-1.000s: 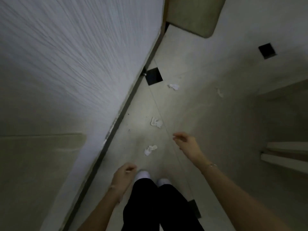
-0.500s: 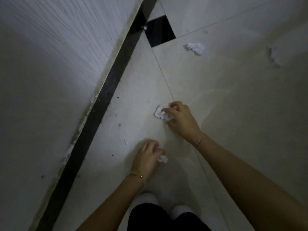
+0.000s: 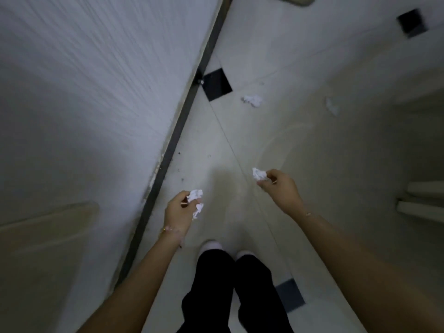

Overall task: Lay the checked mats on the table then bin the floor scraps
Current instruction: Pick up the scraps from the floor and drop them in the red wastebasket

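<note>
1. The left hand (image 3: pixel 179 212) hangs above the floor (image 3: pixel 300 145), its fingers curled and clamped on a crumpled white scrap (image 3: pixel 195 195). A loose end of the paper sticks out below the fingers.
2. The right hand (image 3: pixel 281 188) has thumb and fingertips together, pinching a second scrap (image 3: pixel 259 174). This one juts out toward the left hand.
3. The two hands are apart, and both held scraps are off the floor.
4. A third scrap (image 3: pixel 252 100) lies on the floor just beside a black inset (image 3: pixel 216 84), near the table's edge.
5. A fourth scrap (image 3: pixel 332 108), blurred, lies on the floor to the right of the third, well apart from it.
6. The table (image 3: pixel 96 80) fills the upper left. Its white top ends in a dark edge that runs on a slant down toward the left arm.
7. A thin bracelet (image 3: pixel 163 230) sits on the left wrist.
8. Pale shoes (image 3: pixel 211 245) and black trousers (image 3: pixel 216 296) show between the forearms at the bottom.
9. A beige seat (image 3: pixel 48 224) shows at the lower left, by the table. Whether it touches the table I cannot tell.
</note>
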